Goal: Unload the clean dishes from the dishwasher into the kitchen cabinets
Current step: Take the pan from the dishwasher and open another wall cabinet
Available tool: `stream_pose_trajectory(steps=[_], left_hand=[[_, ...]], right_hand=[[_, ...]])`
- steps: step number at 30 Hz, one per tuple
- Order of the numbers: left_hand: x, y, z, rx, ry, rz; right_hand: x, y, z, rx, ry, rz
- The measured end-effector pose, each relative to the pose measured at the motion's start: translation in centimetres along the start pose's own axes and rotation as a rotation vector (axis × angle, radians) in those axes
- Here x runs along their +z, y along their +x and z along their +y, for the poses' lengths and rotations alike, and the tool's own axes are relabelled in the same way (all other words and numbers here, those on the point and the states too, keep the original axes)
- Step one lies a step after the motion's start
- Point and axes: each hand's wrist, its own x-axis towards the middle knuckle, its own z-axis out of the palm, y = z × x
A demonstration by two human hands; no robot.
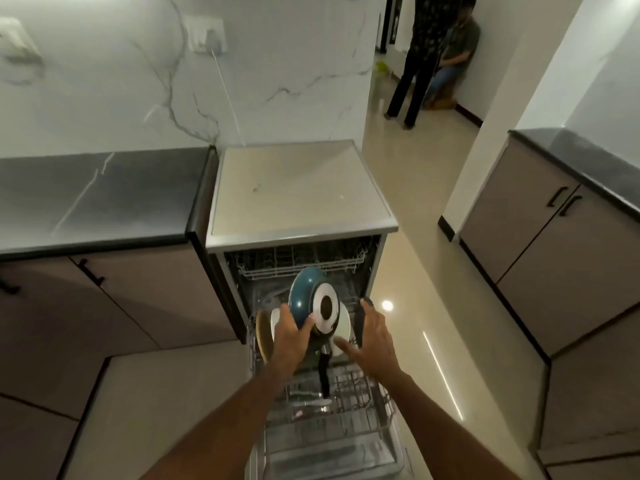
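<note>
Kitchen, dishwasher (pixel 301 188) open. Left hand (pixel 289 336) closed on blue pan (pixel 304 299); right hand (pixel 375 336) open, empty. Probably heavy, slippery: better to grab handle (pixel 323 372).

Pan (pixel 304 299), plates (pixel 343 327) in lower rack (pixel 363 403).
</note>
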Motion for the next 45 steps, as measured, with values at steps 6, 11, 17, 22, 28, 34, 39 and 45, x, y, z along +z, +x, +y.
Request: stream_pose_trajectory(steps=[6,11,17,22,28,34,39,45], left_hand=[[-3.1,0.0,11.2,-0.157,-0.726,0.047],[-7.7,-0.8,19.8,-0.080,-0.742,-0.035],[-17.4,-1.0,29.6,0.050,-0.466,0.001],[-25.2,-2.2,32.5,0.166,-0.226,0.139],[-36.8,-8.3,32.0,0.328,-0.006,0.403],[-51.4,-16.6,30.2,0.337,0.206,0.595],[-62.5,-23.4,28.5,0.306,0.315,0.748],[-74.5,-30.6,26.7,0.287,0.353,0.881]], right_hand=[[-5.5,-1.7,-5.2,-0.018,0.081,-0.080],[-12.1,-0.1,-10.3,-0.069,0.137,0.112],[-21.5,-0.4,-17.9,-0.286,-0.054,0.157],[-24.9,0.4,-25.1,-0.490,-0.125,0.156],[-22.8,-0.4,-36.7,-0.730,-0.135,0.116],[-16.4,-3.0,-50.3,-0.970,-0.072,0.060],[-10.4,-6.4,-62.0,-1.153,0.010,-0.038],[-4.4,-11.3,-75.0,-1.358,0.076,-0.065]])
